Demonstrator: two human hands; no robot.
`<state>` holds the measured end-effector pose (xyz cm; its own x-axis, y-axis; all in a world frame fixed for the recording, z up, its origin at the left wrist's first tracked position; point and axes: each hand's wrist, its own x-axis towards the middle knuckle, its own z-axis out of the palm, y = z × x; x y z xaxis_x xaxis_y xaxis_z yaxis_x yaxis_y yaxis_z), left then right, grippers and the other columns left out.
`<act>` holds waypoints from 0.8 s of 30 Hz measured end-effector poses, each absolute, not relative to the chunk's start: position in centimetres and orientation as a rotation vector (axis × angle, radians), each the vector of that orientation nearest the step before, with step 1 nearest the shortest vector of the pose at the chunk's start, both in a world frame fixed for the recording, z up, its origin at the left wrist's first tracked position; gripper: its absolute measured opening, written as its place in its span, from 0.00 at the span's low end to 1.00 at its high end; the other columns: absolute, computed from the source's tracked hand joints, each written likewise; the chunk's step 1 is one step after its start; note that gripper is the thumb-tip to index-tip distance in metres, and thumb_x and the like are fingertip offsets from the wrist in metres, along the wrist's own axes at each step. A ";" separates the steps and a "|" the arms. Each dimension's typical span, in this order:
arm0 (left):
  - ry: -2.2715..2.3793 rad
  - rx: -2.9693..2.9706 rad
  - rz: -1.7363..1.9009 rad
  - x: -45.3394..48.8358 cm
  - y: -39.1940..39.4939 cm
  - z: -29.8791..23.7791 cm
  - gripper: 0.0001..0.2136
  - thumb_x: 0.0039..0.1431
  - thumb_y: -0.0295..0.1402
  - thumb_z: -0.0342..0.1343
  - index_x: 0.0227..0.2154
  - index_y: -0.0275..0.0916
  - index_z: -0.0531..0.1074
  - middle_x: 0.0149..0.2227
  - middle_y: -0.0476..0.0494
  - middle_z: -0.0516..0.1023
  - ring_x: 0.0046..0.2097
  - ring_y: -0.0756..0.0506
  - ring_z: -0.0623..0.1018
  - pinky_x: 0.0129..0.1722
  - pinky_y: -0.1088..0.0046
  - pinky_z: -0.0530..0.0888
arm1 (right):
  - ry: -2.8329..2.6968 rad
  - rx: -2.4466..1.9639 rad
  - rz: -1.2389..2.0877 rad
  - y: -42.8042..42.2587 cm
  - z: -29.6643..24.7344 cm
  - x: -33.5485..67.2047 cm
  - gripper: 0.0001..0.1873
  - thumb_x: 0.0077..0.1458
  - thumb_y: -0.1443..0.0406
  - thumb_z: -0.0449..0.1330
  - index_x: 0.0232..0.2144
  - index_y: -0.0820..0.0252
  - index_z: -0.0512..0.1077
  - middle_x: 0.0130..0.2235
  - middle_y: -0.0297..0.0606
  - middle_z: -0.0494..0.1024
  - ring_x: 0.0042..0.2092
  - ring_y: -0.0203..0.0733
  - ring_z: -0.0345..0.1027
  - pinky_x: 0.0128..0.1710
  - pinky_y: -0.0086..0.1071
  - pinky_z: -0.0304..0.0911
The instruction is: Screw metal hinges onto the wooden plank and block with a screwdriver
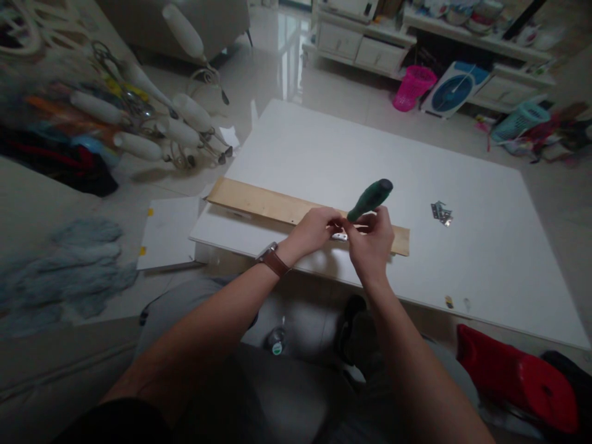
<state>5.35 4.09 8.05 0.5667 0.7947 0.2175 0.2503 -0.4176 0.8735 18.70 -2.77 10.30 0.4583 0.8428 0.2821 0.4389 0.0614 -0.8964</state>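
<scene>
White panel: near edge toward six o'clock; surface runs eleven to two beyond wooden strip, which spans ten to four. Green-handled tool: over strip, tilted toward one. Right hand: angled toward eleven, fingers pinching tool's lower end. Left hand: angled toward two, fingertips bunched alongside; hold hidden, cannot tell.

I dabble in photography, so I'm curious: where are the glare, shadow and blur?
Head view: dim light; bright glare on the glossy floor; a soft shadow on the white board beside the wooden strip; the grey fluffy cloth smeared, the screwdriver clearer.
</scene>
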 end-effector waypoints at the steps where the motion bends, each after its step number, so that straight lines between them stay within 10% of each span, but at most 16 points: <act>1: 0.829 1.931 0.796 5.3 4.1 8.1 0.08 0.59 0.18 0.61 0.33 0.36 0.81 0.35 0.44 0.84 0.38 0.46 0.80 0.41 0.71 0.75 | -1.154 -1.567 0.430 -2.8 10.3 18.7 0.18 0.51 0.63 0.70 0.44 0.52 0.69 0.31 0.27 0.79 0.31 0.40 0.77 0.32 0.35 0.74; 24: 0.832 1.962 0.763 5.3 4.2 8.0 0.09 0.61 0.19 0.60 0.34 0.36 0.82 0.35 0.44 0.84 0.39 0.46 0.81 0.43 0.70 0.75 | -1.166 -1.560 0.414 -2.9 10.3 18.6 0.19 0.52 0.64 0.67 0.46 0.52 0.69 0.33 0.28 0.81 0.33 0.39 0.77 0.32 0.33 0.73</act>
<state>5.28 4.24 8.00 0.5923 0.7815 0.1962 0.2630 -0.4176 0.8697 18.58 -2.91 10.27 0.4564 0.8358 0.3051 0.4561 0.0747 -0.8868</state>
